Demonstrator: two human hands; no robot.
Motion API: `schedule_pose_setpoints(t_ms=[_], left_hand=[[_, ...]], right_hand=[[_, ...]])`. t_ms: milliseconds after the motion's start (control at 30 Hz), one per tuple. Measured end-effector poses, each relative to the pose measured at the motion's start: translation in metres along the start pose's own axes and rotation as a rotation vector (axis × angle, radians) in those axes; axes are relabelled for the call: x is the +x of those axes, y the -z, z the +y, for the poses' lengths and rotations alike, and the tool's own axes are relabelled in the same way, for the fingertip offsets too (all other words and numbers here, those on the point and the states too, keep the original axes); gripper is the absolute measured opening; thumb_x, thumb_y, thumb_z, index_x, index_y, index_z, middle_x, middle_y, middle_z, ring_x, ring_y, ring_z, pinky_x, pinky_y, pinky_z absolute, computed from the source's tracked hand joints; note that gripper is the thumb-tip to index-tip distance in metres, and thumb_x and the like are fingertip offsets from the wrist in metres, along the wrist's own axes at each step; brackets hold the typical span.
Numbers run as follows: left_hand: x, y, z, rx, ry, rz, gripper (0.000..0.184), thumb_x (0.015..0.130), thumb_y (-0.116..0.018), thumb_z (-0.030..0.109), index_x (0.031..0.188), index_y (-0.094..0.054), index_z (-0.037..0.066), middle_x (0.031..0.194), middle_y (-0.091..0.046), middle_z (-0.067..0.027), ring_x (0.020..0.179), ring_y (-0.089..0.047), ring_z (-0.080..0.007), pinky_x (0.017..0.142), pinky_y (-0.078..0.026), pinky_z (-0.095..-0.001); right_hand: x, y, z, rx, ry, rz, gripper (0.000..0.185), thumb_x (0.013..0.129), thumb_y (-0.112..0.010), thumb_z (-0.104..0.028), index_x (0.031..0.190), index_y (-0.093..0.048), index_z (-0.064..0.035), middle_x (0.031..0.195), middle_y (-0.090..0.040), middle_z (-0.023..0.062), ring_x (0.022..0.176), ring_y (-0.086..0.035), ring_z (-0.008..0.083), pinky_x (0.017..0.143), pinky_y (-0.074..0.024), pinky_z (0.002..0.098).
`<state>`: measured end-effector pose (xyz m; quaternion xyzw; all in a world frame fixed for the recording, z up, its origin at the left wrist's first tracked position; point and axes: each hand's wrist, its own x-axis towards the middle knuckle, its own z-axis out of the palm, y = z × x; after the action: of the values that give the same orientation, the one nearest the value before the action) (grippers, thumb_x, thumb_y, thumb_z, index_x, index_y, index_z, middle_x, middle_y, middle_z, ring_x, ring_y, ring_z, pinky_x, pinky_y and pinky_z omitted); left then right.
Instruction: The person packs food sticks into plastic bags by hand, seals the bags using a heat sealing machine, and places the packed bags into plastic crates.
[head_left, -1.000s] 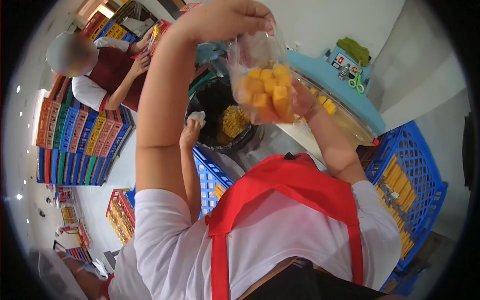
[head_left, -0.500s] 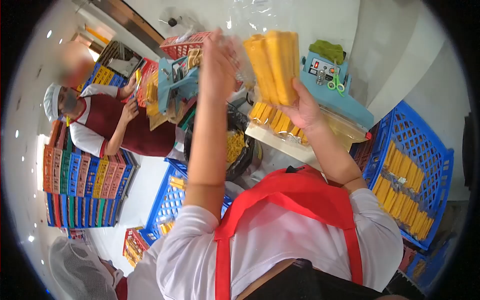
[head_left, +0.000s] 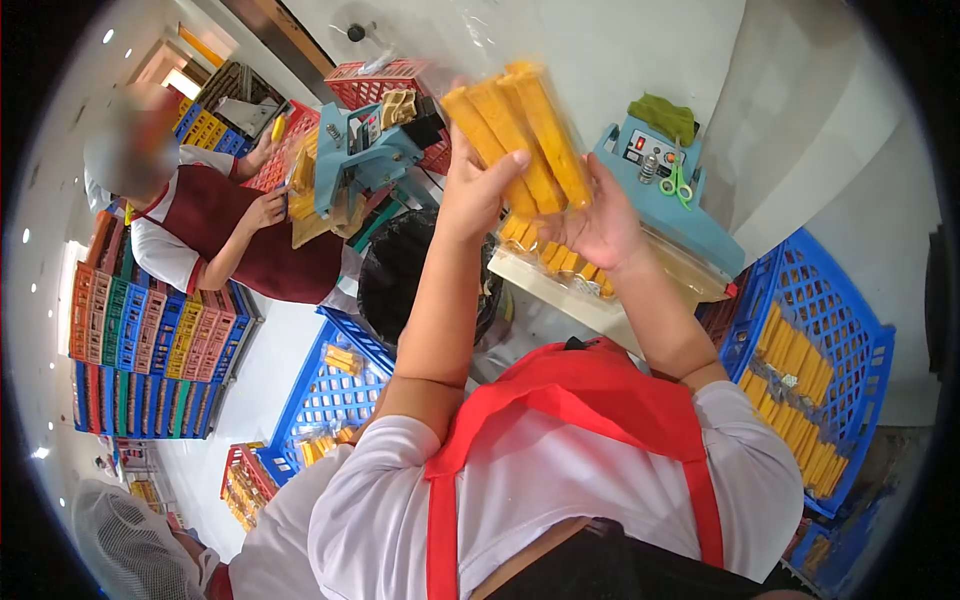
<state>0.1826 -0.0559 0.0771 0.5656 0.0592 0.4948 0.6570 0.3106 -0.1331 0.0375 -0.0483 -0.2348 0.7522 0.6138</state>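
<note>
A clear plastic bag of thick yellow sticks [head_left: 531,128] is held up in front of me. My left hand [head_left: 474,188] grips its left side, the thumb lying across the front of the sticks. At its lower right edge, my right hand [head_left: 606,222] supports the bag with the fingers partly behind it. Below the hands, more bagged yellow sticks [head_left: 560,257] lie on the cream-coloured ledge [head_left: 560,297] of a light-blue sealing machine [head_left: 640,185]. Green-handled scissors [head_left: 677,182] and a green cloth [head_left: 663,117] rest on that machine.
A blue crate [head_left: 870,345] with bagged sticks stands at right, another blue crate [head_left: 310,400] at lower left. A black-lined bin [head_left: 392,265] is left of the ledge. One co-worker [head_left: 240,235] works at a second blue machine [head_left: 345,150]; another person's hairnet [head_left: 125,540] shows at lower left.
My left hand, raised and blurred beside the bag before, now grips the bag's left side. The bag has tilted and shifted slightly down, and its sticks are more spread.
</note>
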Motion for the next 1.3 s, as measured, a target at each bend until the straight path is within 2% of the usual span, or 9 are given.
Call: schedule_pose_setpoints(t_ms=[100,167,400,500,767,900,967,1000,1300], left_hand=[[-0.001,0.01,-0.002,-0.112,-0.031,-0.106,0.086,0.068,-0.067,0.01,0.133,-0.011,0.01,0.129,-0.032,-0.0097,0.117,-0.035,-0.0221,0.095,-0.031,-0.0367],[-0.003,0.011,-0.001,-0.152,-0.005,-0.058,0.084,0.069,-0.068,0.013,0.133,-0.014,0.011,0.129,-0.032,-0.0081,0.117,-0.035,-0.0214,0.095,-0.031,-0.0365],[0.001,0.03,-0.007,-0.466,0.053,-0.025,0.071,0.075,-0.064,0.016,0.131,-0.021,0.017,0.128,-0.034,-0.0025,0.117,-0.034,-0.0201,0.094,-0.033,-0.036],[0.0,0.021,-0.006,-0.279,-0.006,0.059,0.068,0.077,-0.06,0.015,0.131,-0.019,0.017,0.128,-0.034,-0.0043,0.117,-0.034,-0.0211,0.093,-0.033,-0.0377],[-0.009,0.009,0.005,-0.231,-0.102,0.191,0.062,0.075,-0.057,0.011,0.127,-0.022,0.009,0.118,-0.04,-0.0077,0.109,-0.041,-0.0218,0.09,-0.036,-0.0369],[-0.012,0.027,0.014,-0.251,-0.092,0.113,0.062,0.071,-0.063,0.014,0.122,-0.028,0.006,0.111,-0.045,-0.0074,0.102,-0.047,-0.0208,0.087,-0.04,-0.0352],[-0.013,0.032,0.016,-0.238,-0.08,0.016,0.068,0.067,-0.068,0.021,0.121,-0.03,0.005,0.112,-0.045,-0.0071,0.104,-0.046,-0.0202,0.087,-0.039,-0.0344],[-0.014,0.034,0.014,-0.242,-0.076,0.014,0.068,0.067,-0.068,0.021,0.121,-0.03,0.005,0.112,-0.045,-0.0071,0.104,-0.046,-0.0202,0.087,-0.039,-0.0344],[-0.026,0.02,0.01,-0.036,-0.1,0.011,0.1,0.066,-0.068,0.015,0.132,0.006,0.006,0.121,-0.034,-0.0158,0.111,-0.039,-0.0239,0.09,-0.035,-0.0357]], right_hand=[[0.0,-0.003,0.006,-0.191,0.106,0.172,0.046,0.087,-0.038,-0.034,0.122,-0.035,-0.0044,0.118,-0.046,0.0113,0.103,-0.049,0.0236,0.077,-0.047,0.04],[0.006,0.001,0.006,-0.702,0.383,0.236,0.046,0.087,-0.039,-0.033,0.123,-0.033,-0.0052,0.121,-0.043,0.0107,0.106,-0.047,0.0226,0.08,-0.0456,0.0393],[-0.003,-0.016,0.009,-0.151,0.214,0.075,0.046,0.088,-0.038,-0.029,0.126,-0.03,-0.0051,0.122,-0.041,0.0082,0.111,-0.043,0.0199,0.087,-0.0404,0.037],[0.001,-0.01,0.014,-0.141,0.283,0.127,0.044,0.088,-0.039,-0.025,0.126,-0.029,-0.0048,0.122,-0.041,0.008,0.111,-0.042,0.0204,0.089,-0.0383,0.0379],[0.01,-0.018,0.025,-0.772,0.559,0.091,0.048,0.087,-0.043,-0.026,0.128,-0.027,-0.0066,0.119,-0.042,0.0096,0.102,-0.048,0.0185,0.08,-0.0437,0.037],[0.003,-0.025,0.028,-0.289,0.446,0.148,0.049,0.087,-0.041,-0.034,0.125,-0.031,-0.0062,0.118,-0.044,0.0124,0.099,-0.05,0.0221,0.077,-0.0448,0.0409],[0.001,-0.017,0.02,0.016,-0.044,-0.084,0.057,0.086,-0.034,-0.044,0.127,-0.027,-0.0049,0.123,-0.039,0.0139,0.111,-0.042,0.0278,0.086,-0.0385,0.0465],[0.003,-0.015,0.021,0.016,-0.041,-0.079,0.057,0.086,-0.034,-0.044,0.127,-0.027,-0.0049,0.123,-0.039,0.0139,0.111,-0.042,0.0278,0.086,-0.0385,0.0465],[0.015,-0.016,0.037,-0.393,0.227,0.21,0.05,0.085,-0.044,-0.033,0.125,-0.03,-0.0062,0.121,-0.041,0.0102,0.11,-0.043,0.0232,0.085,-0.0399,0.0399]])
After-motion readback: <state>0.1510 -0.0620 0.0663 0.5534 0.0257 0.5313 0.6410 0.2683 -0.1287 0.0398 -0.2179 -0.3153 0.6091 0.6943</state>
